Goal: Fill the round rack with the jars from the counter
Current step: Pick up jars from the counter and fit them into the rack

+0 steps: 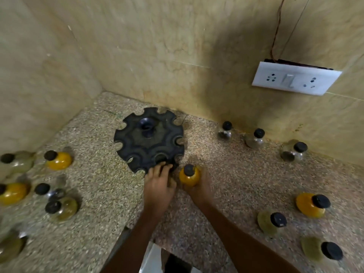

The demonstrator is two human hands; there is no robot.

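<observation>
Dim, warm indoor light gives the whole frame a yellowish cast. A broad soft shadow darkens the wall [226, 46] in the upper centre, and fainter shadows pool beside the jars [59, 160] at left. The picture is soft overall, with smeared blur toward the left edge and wide-angle bending of lines near the frame's borders.

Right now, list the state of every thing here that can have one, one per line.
Round rack: flat on the counter, all visible slots empty.
Yellow jar: upright, capped, held beside the rack.
Right hand: grips the yellow jar.
Left hand: fingers on the rack's near edge.
Wall switch: position unclear.
Other jars: capped, standing loose on the counter.
</observation>
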